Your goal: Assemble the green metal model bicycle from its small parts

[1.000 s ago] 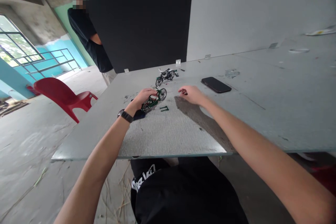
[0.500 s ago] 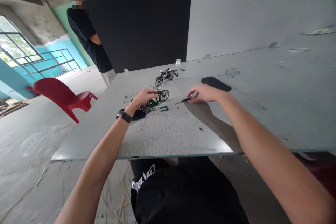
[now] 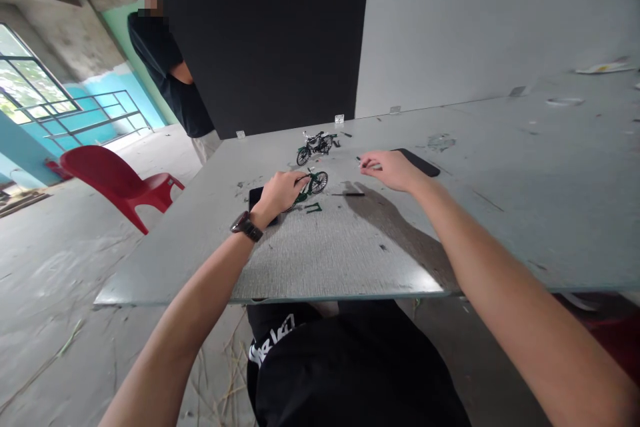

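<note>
My left hand (image 3: 279, 191) is closed around the rear of a small green model bicycle (image 3: 316, 183), which stands on the grey table (image 3: 325, 253). Only the bicycle's front wheel and part of its frame show past my fingers. My right hand (image 3: 393, 169) hovers to the right of the bicycle with its fingertips pinched on something tiny that I cannot make out. A thin dark tool (image 3: 349, 194) lies on the table between my hands. Two small green parts (image 3: 313, 207) lie just in front of the bicycle.
A second, black model bicycle (image 3: 315, 144) stands farther back. A black phone (image 3: 424, 164) lies behind my right hand, partly hidden. A dark flat object (image 3: 255, 196) lies by my left wrist. A person in dark clothes (image 3: 170, 73) stands at the far left corner beside a red chair (image 3: 115, 180).
My right hand has let go of the thin dark tool, which now lies on the table, and has lifted away towards the phone. My left hand has shifted the green bicycle slightly right.
</note>
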A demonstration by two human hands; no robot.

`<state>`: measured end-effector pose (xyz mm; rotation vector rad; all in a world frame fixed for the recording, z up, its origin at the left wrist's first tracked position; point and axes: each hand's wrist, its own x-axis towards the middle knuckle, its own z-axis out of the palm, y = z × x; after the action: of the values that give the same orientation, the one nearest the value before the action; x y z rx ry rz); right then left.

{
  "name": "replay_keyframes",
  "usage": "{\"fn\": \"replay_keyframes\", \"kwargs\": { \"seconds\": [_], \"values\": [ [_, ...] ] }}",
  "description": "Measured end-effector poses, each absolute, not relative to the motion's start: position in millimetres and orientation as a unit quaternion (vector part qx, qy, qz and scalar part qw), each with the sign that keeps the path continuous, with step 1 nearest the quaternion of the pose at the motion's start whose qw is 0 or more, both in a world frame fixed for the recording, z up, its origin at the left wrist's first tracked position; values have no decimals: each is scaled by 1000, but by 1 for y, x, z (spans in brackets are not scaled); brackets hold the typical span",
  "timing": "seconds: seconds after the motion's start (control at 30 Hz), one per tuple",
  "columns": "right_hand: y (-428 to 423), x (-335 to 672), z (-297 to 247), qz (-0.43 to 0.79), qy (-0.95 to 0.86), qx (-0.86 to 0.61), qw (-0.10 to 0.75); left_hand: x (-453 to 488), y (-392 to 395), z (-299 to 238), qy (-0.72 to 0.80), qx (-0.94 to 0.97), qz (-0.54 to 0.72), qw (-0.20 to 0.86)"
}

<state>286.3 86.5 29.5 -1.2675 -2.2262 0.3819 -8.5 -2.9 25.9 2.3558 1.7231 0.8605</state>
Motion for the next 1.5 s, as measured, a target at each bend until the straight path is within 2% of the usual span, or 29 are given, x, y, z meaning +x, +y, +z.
{"fn": "replay_keyframes", "kwargs": {
  "seconds": [0.13, 0.23, 0.47, 0.8, 0.9, 1.1, 1.5],
  "values": [
    [68, 262, 35, 154, -829, -396, 364, -1, -10, 30, 564, 788, 246, 31],
    [48, 236, 37, 173, -847, -325, 383, 3, -12, 31, 566, 789, 237, 24],
    [29, 200, 31, 147, -874, -302, 350, 2, -6, 29, 591, 774, 225, 22],
    [39, 194, 22, 27, -885, -221, 409, 4, -10, 32, 599, 777, 191, -10],
    [38, 194, 23, 28, -874, -219, 433, 4, -10, 32, 596, 779, 194, -20],
    [37, 193, 21, 56, -870, -252, 420, 3, -8, 29, 593, 781, 195, -26],
    [44, 190, 14, 29, -870, -273, 409, 3, -6, 29, 602, 773, 201, -13]
  ]
}}
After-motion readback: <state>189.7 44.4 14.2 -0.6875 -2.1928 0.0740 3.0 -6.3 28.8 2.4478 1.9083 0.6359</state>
